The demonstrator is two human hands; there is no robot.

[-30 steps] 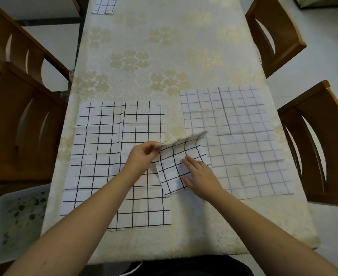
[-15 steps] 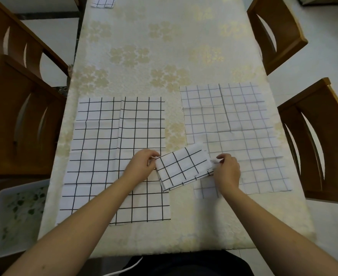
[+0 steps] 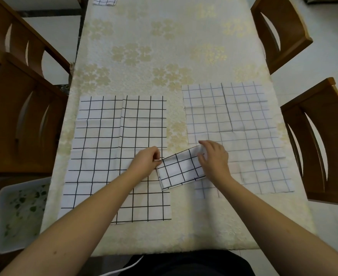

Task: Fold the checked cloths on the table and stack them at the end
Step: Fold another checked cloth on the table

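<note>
A small folded checked cloth (image 3: 179,169) with bold black lines lies tilted between two flat cloths. My left hand (image 3: 146,161) pinches its left end. My right hand (image 3: 214,158) holds its right end, fingers curled over the upper right corner. A large bold-checked cloth (image 3: 114,140) lies spread flat on the left. Spread on the right is a pale fine-checked cloth (image 3: 241,120), its near left part under my right hand. Another folded checked cloth (image 3: 105,0) sits at the table's far end.
The table (image 3: 164,46) has a cream flowered cover. Wooden chairs stand on the left (image 3: 18,108) and on the right (image 3: 323,136), with further chairs behind. A white tray (image 3: 18,214) with a leaf pattern sits low at the near left.
The small cloth has been folded down into a narrower strip. My right hand moved from pressing its middle to its right end, then up over the right corner. My left hand kept its pinch.
</note>
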